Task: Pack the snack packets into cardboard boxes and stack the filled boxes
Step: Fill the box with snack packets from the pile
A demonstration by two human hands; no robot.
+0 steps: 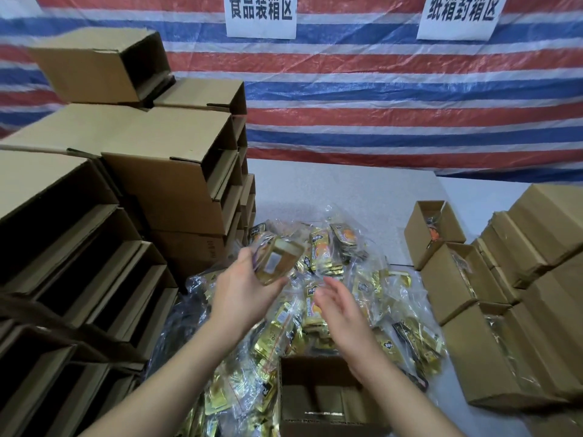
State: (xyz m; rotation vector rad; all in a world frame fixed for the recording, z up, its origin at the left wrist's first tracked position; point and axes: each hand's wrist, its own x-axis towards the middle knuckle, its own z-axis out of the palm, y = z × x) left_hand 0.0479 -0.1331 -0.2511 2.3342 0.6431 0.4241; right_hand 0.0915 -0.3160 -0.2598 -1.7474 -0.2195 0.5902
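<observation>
Head view, looking down over both forearms at a white table [353, 197]. The left hand [243, 288] is up above the pile, fingers and thumb curled round a clear bag of gold snack packets [276, 261]; the bag is blurred, so its print cannot be read. The right hand [339, 307] hangs just beside it, fingers straight and loosely spread, holding nothing and apart from the bag.

Under both hands, a heap of snack packets [328, 257] in gold and black wrappers, many inside clear plastic bags, spreads across the middle of the table.

At the bottom edge sits an open cardboard box [318, 402], top flaps out, right below the right wrist. Brown surfaces show inside; whether any packets lie in it cannot be told.

On the right, a row of filled boxes [463, 279] lies with the open ends facing the heap: gold packets and clear plastic show inside the two nearer ones, and something orange shows in the farthest. Behind that row, closed boxes [542, 222] are stacked against each other.

On the left, a tall stack of empty boxes [176, 171] lies on its sides, dark open mouths facing right, one box tilted on top.

Behind everything hangs a red, white and blue striped tarp [394, 99] with two white paper signs [261, 14] bearing Chinese characters.
</observation>
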